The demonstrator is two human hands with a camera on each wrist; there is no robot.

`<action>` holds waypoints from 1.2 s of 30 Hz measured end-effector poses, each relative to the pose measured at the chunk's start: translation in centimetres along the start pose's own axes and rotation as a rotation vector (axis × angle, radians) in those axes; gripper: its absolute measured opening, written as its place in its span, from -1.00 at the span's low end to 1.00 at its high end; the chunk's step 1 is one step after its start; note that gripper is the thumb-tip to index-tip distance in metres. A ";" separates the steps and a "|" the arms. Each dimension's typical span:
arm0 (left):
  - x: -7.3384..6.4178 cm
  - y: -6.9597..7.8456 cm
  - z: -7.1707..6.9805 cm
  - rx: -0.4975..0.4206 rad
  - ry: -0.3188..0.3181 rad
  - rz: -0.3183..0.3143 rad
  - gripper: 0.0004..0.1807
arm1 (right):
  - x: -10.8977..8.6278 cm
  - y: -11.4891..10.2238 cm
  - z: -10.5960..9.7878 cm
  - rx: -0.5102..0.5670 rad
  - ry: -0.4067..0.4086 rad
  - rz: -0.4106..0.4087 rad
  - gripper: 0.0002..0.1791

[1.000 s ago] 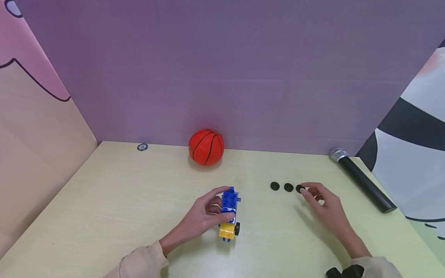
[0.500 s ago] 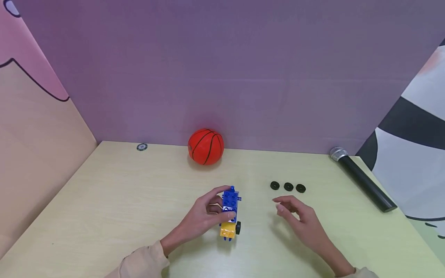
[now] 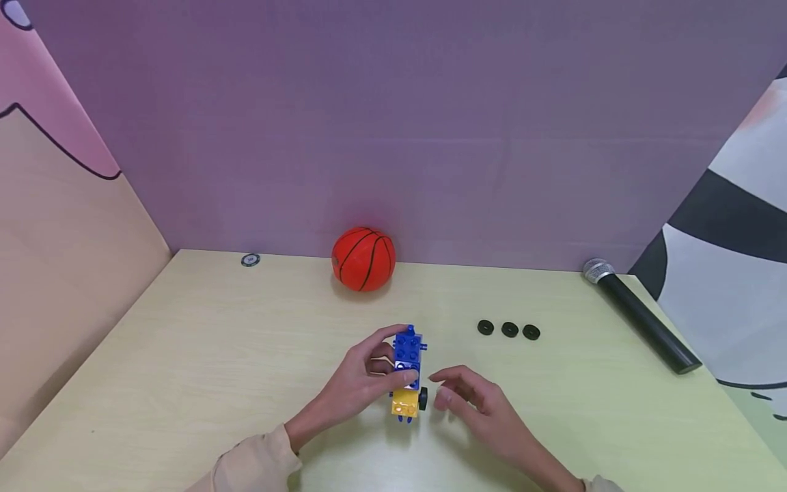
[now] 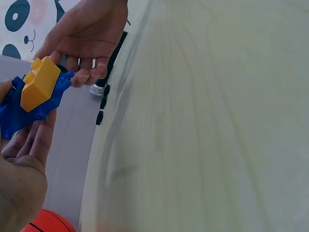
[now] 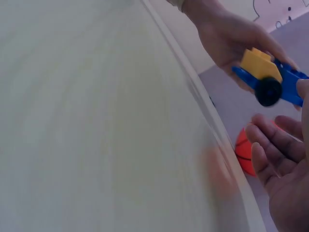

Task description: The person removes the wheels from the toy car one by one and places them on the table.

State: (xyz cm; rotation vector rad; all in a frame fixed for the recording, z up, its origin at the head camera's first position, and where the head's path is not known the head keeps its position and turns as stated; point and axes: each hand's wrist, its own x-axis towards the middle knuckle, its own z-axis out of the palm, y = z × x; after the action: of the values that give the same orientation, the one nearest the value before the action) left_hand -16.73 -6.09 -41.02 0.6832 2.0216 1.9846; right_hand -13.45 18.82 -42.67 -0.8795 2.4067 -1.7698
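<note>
My left hand (image 3: 363, 383) grips a toy block car (image 3: 406, 352) above the table, thumb across its top and fingers along the far end and side. The car has a blue body, a yellow block (image 4: 41, 84) at the near end and blue axle stubs. One black wheel (image 5: 268, 92) sits on its right near side. My right hand (image 3: 482, 410) is just right of that wheel, fingers loosely bent and nothing visible between them. Three loose black wheels (image 3: 509, 329) lie in a row on the table, beyond my right hand.
A red toy basketball (image 3: 363, 260) stands at the back of the pale wooden table (image 3: 184, 355), against the purple panel. A round chip (image 3: 250, 260) lies at the back left. A black microphone (image 3: 642, 318) lies along the right edge.
My right hand has let go of the rightmost loose wheel, leaving it in the row, and moved left and nearer to the toy car. My left hand keeps holding the car almost unmoved.
</note>
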 end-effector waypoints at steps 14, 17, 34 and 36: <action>0.3 -0.1 0.3 -0.014 0.016 0.013 -0.30 | 0.6 0.1 2.6 0.151 -0.036 0.092 -0.74; 0.3 -0.1 0.2 -0.007 0.023 0.009 -0.30 | 0.6 -0.1 2.7 0.151 -0.021 0.125 -0.71; 0.1 -0.1 0.1 -0.052 -0.018 0.019 -0.31 | 0.4 -0.5 3.4 0.093 0.030 0.041 -0.85; 0.1 -0.1 0.1 -0.051 -0.023 0.022 -0.31 | 0.4 -0.5 3.3 0.073 0.031 0.027 -0.87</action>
State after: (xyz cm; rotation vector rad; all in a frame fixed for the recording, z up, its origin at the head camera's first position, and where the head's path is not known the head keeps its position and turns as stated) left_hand -16.75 -5.95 -41.10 0.7176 1.9516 2.0236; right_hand -12.40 15.67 -43.30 -0.8148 2.3431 -1.8625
